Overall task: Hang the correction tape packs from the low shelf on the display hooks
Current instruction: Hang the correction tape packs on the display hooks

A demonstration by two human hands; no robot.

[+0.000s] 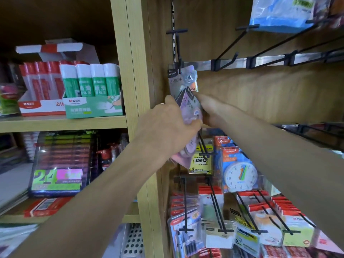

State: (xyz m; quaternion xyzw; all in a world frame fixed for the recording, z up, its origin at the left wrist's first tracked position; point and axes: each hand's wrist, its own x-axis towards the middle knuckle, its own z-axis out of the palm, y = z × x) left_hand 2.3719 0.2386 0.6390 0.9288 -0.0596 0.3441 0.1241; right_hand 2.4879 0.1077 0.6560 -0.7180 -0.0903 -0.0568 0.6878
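A silvery-lilac correction tape pack [183,81] hangs on the leftmost black display hook [178,47] against the wooden back panel. My left hand [167,125] is shut on a bundle of several similar lilac packs [188,138], held just below the hanging one. My right hand [210,108] pinches the top pack of that bundle [189,101] near its upper corner, tilted up toward the hook. The low shelf is out of view.
Empty black hooks [225,60] stick out from the metal rail [270,61] to the right. Below hang clock toys [240,175] and red-topped packs [214,198] on more hooks. A wooden upright [135,90] separates glue-stick boxes [93,94] on the left shelves.
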